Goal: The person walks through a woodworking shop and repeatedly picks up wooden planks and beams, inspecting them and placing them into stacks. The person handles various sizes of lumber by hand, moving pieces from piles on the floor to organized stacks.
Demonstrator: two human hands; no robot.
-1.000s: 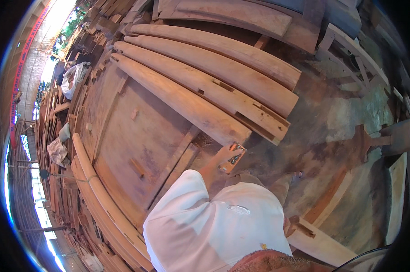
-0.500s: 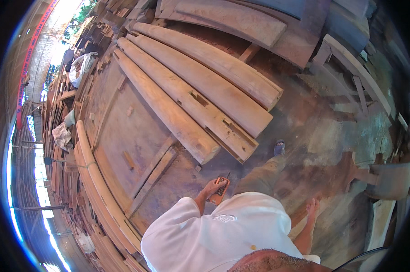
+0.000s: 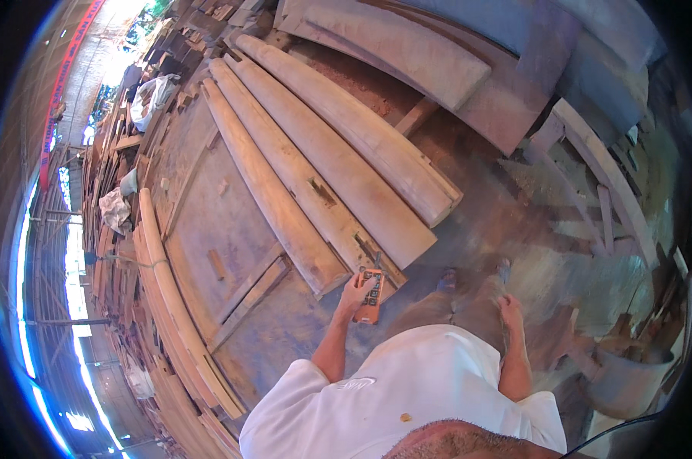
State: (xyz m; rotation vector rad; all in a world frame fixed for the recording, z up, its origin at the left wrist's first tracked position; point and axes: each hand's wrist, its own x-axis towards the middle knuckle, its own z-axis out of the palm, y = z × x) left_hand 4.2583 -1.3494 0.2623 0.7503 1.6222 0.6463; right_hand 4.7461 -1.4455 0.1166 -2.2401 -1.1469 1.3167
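Note:
My left hand is raised in front of my white shirt and grips an orange remote control with rows of dark buttons. The remote hovers over the near ends of three long curved wooden planks lying side by side on the ground. My right hand hangs at my side with loose fingers and holds nothing. My feet stand on the dusty floor just right of the plank ends.
A big flat wooden panel lies left of the planks, edged by a curved beam. Stacked timber fills the left side. More thick slabs lie at the top, with wooden frames and a grey bucket to the right.
The view has swung so the planks lie further up and left. My left hand keeps the remote, held a little lower. My right arm has come into view at my side.

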